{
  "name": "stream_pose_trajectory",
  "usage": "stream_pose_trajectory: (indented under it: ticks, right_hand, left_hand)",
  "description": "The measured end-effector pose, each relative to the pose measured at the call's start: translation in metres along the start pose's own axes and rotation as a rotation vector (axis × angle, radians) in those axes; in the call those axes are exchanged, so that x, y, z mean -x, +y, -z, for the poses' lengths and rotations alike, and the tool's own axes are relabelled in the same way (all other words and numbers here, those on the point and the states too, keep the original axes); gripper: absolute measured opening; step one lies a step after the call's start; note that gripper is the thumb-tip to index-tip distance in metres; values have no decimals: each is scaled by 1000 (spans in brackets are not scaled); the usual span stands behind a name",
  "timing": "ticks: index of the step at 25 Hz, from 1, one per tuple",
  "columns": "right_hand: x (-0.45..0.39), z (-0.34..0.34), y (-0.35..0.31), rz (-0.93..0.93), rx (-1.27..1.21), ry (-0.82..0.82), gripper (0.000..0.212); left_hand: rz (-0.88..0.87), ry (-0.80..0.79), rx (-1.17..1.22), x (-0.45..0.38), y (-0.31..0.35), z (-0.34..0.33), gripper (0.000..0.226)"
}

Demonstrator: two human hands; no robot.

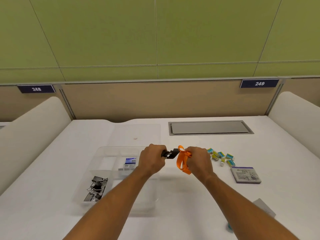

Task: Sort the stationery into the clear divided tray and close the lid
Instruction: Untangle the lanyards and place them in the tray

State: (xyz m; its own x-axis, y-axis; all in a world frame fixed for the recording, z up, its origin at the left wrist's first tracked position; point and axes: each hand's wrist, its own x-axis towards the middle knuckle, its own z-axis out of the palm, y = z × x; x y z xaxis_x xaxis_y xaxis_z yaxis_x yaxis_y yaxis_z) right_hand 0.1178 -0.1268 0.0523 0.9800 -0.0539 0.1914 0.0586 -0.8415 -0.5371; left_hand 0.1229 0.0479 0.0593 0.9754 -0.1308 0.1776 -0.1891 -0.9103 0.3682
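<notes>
We hold a black stapler (169, 154) in our left hand (152, 160), fingers curled round its end, above the clear divided tray (103, 151). Our right hand (199, 160) pinches the orange ribbon (181, 161) tied just beside it, above the table (190, 196).

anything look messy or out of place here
Yes: the small erasers lie in a loose jumble on the table right of the hands, outside the clear divided tray. The binder clips sit in the tray already.
</notes>
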Motion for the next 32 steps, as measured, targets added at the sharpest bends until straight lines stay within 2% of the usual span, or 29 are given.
stream_pose_trajectory:
  ticks: [6,10,19,24,28,32]
  right_hand:
    - [13,-32,-65,40,-37,-22,18]
    - [20,-52,-98,60,-49,-22,18]
    - [28,-71,-143,82,-80,-16,22]
    - [18,-63,-167,144,-78,46,22]
    - [15,-68,-182,156,-5,53,25]
    - [17,-81,-193,173,59,25,27]
  left_hand:
    - [106,95,3,39,-73,45,19]
    - [143,83,-52,64,-118,60,22]
    - [78,-126,-160,96,-149,54,22]
    - [10,-236,-218,97,-148,31,35]
    - [-8,-334,-164,96,-150,24,50]
    - [10,-179,-92,96,-165,39,55]
